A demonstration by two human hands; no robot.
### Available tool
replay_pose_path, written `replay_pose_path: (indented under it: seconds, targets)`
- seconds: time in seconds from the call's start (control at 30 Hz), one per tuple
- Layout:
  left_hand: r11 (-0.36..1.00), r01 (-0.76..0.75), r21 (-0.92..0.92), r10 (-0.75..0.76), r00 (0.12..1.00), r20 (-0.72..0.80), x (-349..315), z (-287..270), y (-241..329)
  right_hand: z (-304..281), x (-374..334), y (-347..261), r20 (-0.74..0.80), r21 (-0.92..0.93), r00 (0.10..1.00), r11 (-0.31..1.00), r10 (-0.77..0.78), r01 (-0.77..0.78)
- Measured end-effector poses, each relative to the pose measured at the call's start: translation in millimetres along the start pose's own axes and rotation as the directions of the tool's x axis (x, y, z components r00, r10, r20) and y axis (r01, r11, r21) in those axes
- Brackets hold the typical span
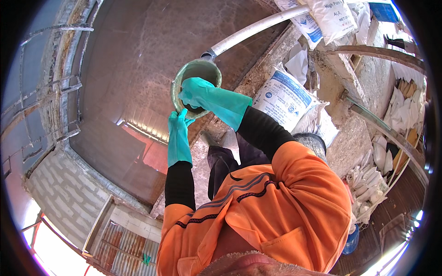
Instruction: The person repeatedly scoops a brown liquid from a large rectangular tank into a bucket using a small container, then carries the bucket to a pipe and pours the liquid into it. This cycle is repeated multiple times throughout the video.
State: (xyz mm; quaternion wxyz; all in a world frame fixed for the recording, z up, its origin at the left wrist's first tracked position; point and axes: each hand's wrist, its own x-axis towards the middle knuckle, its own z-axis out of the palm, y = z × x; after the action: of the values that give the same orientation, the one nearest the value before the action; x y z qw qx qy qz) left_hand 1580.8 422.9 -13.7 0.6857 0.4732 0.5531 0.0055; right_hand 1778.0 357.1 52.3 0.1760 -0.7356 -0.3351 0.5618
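Observation:
A round greenish-grey bucket (pixel 202 70), smeared with residue, sits at the edge of a wide pool of murky brown liquid (pixel 110 87). My left hand (pixel 178 123), in a teal rubber glove, grips the bucket's near rim. My right hand (pixel 195 91), gloved in the same teal, reaches over the right rim into the bucket's mouth. Its fingertips are near the left inner wall. They are partly hidden, so I cannot see whether they hold anything. The bucket's bottom looks dark. A white pipe (pixel 258 28) with a grey end piece (pixel 209 54) meets the bucket's far rim.
White printed sacks (pixel 285 99) lie to the right, with more sacks (pixel 332 20) at the far right. A dark round container (pixel 313 145) stands by my right side. Concrete ledge and block wall (pixel 69 198) border the pool. Wooden beams (pixel 382 53) cross the right side.

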Motion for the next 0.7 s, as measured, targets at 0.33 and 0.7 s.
replay_pose_path:
  seconds: [0.33, 0.7]
  targets:
    - [0.997, 0.011, 0.082, -0.011, 1.000, -0.005, 4.4, -5.3, 9.1, 6.5, 17.7, 5.1, -0.018, -0.011, 0.998, 0.998, -0.065, 0.065]
    - [0.998, 0.020, 0.067, -0.019, 1.000, -0.021, 0.1, -8.3, 23.2, -34.9, -29.7, -35.7, 0.029, 0.223, 0.997, 0.971, 0.077, -0.081]
